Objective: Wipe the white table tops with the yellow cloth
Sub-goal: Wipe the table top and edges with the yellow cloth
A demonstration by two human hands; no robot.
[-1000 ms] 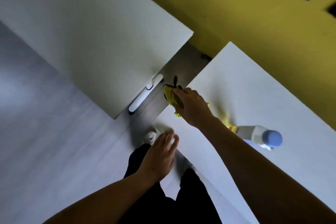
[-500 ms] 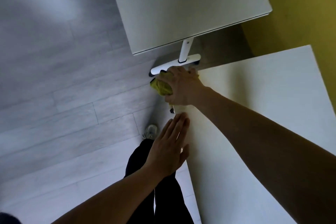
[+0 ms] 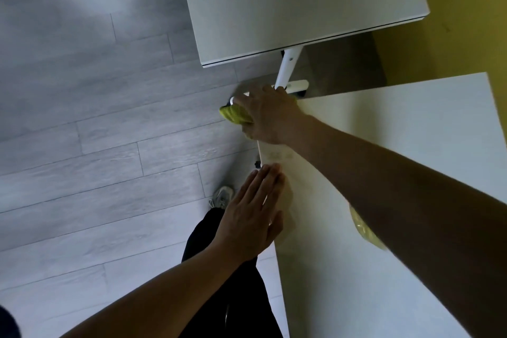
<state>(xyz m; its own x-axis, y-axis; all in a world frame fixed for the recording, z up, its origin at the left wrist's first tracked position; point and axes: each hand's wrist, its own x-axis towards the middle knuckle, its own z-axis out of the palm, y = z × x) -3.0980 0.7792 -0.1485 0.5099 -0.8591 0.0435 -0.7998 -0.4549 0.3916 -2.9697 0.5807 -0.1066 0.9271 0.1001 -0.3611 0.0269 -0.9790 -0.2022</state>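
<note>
1. Yellow cloth is held bunched under the right hand, fingers curled on it, at the tabletop corner.
2. Left hand is laid flat on the near edge, fingers straight and together.
3. Unwiped tabletop is judged to lie rightward of the cloth.

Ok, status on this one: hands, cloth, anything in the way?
Right hand grips cloth at near table corner. Left hand flat on its edge. Nothing in the way.
</note>
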